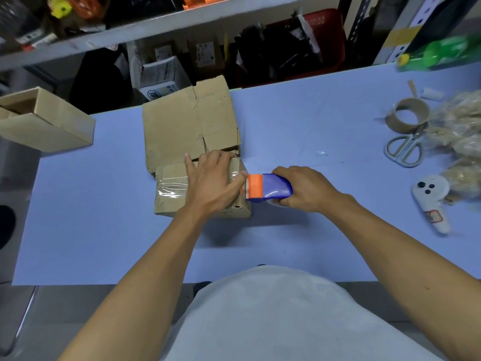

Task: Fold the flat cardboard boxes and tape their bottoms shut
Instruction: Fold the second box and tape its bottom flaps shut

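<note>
A small folded cardboard box (169, 194) sits on the blue table (104, 230), with clear tape across its top face. My left hand (213, 181) lies flat on the box and presses it down, thumb at the right edge by the tape. My right hand (307, 188) grips a blue and orange tape dispenser (268, 188) whose orange end is at the box's right edge. Behind the box lies a stack of flat cardboard boxes (187, 123).
An assembled cardboard box (49, 121) stands at the table's far left. At the right lie an empty tape core (408, 115), scissors (403, 149), a white controller (432, 201), bags of filler (460, 131) and a green bottle (442, 52). Shelves stand behind the table.
</note>
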